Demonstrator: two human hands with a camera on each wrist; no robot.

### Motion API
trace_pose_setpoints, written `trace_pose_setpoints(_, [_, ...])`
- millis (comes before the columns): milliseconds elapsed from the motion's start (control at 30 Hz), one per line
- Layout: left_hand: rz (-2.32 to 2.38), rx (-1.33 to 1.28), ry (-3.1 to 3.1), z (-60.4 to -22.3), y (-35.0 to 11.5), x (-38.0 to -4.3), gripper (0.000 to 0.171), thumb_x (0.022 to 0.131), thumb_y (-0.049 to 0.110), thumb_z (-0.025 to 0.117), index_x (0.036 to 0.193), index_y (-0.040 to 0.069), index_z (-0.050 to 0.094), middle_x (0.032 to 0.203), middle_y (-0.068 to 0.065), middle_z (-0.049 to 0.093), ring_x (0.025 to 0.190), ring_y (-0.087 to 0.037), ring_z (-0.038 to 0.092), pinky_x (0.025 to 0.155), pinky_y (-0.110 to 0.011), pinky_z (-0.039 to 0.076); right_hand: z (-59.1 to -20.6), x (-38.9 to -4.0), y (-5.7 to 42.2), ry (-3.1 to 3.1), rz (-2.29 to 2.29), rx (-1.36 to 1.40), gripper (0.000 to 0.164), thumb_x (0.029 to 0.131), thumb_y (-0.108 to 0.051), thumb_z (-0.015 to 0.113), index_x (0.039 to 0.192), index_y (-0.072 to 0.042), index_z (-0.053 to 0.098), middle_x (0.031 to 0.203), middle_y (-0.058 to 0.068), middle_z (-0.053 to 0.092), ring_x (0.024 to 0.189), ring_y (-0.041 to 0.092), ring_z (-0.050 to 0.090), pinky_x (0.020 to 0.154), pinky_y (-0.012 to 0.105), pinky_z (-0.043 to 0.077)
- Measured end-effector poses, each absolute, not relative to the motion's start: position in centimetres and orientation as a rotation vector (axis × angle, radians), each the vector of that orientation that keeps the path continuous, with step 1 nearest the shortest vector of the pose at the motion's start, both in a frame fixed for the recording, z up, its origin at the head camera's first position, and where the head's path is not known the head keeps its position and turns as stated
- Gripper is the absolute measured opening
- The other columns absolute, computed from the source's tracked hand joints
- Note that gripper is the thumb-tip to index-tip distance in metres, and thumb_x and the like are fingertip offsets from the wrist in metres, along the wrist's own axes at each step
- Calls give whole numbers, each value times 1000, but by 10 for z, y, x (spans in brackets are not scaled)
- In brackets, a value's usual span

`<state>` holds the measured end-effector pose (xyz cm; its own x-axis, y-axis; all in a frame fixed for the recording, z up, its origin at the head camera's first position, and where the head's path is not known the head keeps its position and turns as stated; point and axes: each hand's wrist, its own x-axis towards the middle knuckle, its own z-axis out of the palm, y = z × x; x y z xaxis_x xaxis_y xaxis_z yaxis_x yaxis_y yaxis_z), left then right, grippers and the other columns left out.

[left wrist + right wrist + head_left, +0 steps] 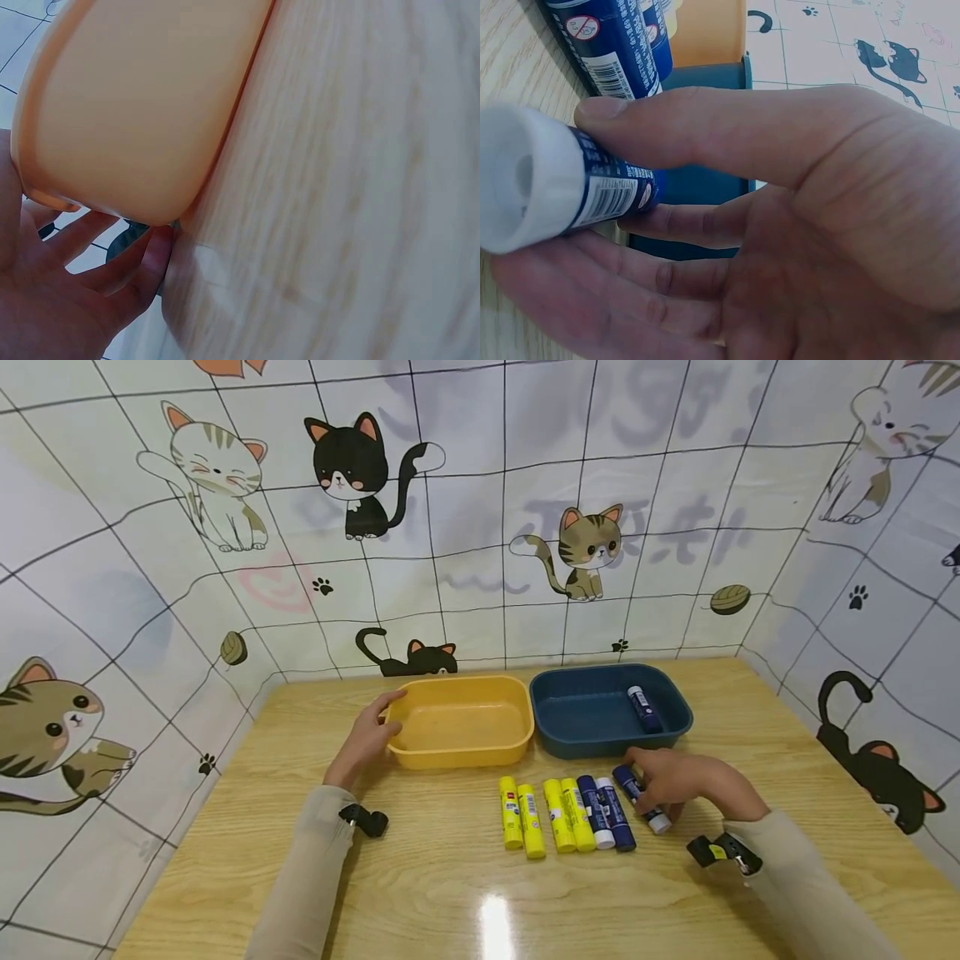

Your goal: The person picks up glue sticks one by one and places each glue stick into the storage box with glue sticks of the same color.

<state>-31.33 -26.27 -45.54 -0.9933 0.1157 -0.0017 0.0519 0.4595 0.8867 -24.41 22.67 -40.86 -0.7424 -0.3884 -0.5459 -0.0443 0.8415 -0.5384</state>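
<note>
My left hand [366,737] holds the left end of a yellow plastic bin [459,758]; in the left wrist view its fingers lie against the bin's outer wall [127,135]. With my right hand [686,777] I hold a dark blue glue stick [611,196] with a white cap between thumb and fingers, low over the table in front of the blue bin [592,746]. Left of it lie two more blue glue sticks [617,814] and several yellow glue sticks [558,816] in a row. Another blue glue stick [643,708] leans inside the blue bin.
The two bins stand side by side at the back of the wooden table [420,877]. Behind and to both sides hangs a white sheet [480,552] with cat drawings and grid lines.
</note>
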Motion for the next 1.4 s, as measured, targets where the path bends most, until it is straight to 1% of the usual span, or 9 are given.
trace_pose_setpoints(67, [1588, 162, 2655, -460, -264, -316, 65, 96, 3, 51, 159, 16, 41, 170, -15, 27, 128, -42, 54, 86, -32, 53, -408, -244, 227, 2343, -660, -318, 71, 87, -13, 80, 144, -3, 38, 124, 26, 64, 81, 22, 70, 65, 40, 62])
trace_pose_setpoints(233, [1579, 169, 2687, -463, -264, -316, 65, 95, 4, 52, 158, 19, 43, 169, -12, 30, 125, -41, 56, 86, -32, 53, -406, -244, 227, 2360, -638, -334, 69, 86, -13, 80, 141, -6, 40, 116, 20, 65, 81, 22, 69, 64, 39, 62])
trace_pose_setpoints(300, [1578, 170, 2687, -463, -263, -316, 65, 95, 4, 52, 158, 19, 44, 169, -12, 30, 124, -40, 56, 86, -32, 53, -404, -243, 227, 2364, -632, -338, 69, 85, -14, 81, 140, -6, 40, 114, 19, 65, 80, 22, 69, 64, 39, 61])
trace_pose_setpoints(433, [1578, 178, 2685, -462, -262, -316, 65, 96, 3, 52, 158, 17, 43, 169, -14, 30, 124, -40, 57, 84, -31, 53, -401, -240, 227, 2365, -640, -333, 70, 86, -14, 81, 141, -6, 39, 116, 21, 64, 82, 22, 68, 65, 39, 62])
trace_pose_setpoints(533, [1577, 182, 2684, -462, -262, -317, 65, 96, 3, 52, 158, 16, 42, 169, -15, 30, 124, -41, 58, 84, -31, 54, -399, -239, 227, 2380, -639, -346, 71, 87, -14, 80, 142, -5, 37, 114, 20, 63, 80, 22, 67, 65, 39, 61])
trace_pose_setpoints(667, [1580, 171, 2679, -462, -261, -318, 64, 96, 3, 52, 158, 17, 43, 169, -14, 30, 126, -42, 57, 86, -33, 54, -397, -237, 227, 2413, -625, -374, 72, 88, -16, 80, 143, -4, 34, 110, 17, 62, 77, 21, 65, 64, 38, 60])
trace_pose_setpoints(833, [1573, 168, 2681, -462, -262, -317, 64, 96, 4, 52, 158, 18, 43, 169, -14, 30, 128, -42, 55, 89, -36, 53, -395, -236, 228, 2429, -637, -413, 73, 89, -16, 79, 145, -3, 34, 109, 15, 61, 75, 20, 64, 64, 38, 59])
trace_pose_setpoints(1133, [1576, 175, 2686, -460, -262, -315, 65, 96, 3, 52, 158, 19, 43, 169, -15, 29, 127, -42, 56, 86, -35, 54, -389, -236, 229, 2422, -654, -444, 73, 91, -17, 77, 148, -6, 34, 100, 11, 56, 70, 21, 60, 63, 36, 57])
trace_pose_setpoints(1400, [1561, 191, 2698, -462, -262, -315, 65, 95, 3, 52, 158, 17, 43, 169, -16, 29, 131, -46, 54, 89, -38, 54, -385, -232, 230, 2413, -680, -494, 73, 93, -16, 75, 152, -7, 32, 93, 9, 54, 67, 20, 58, 63, 37, 56])
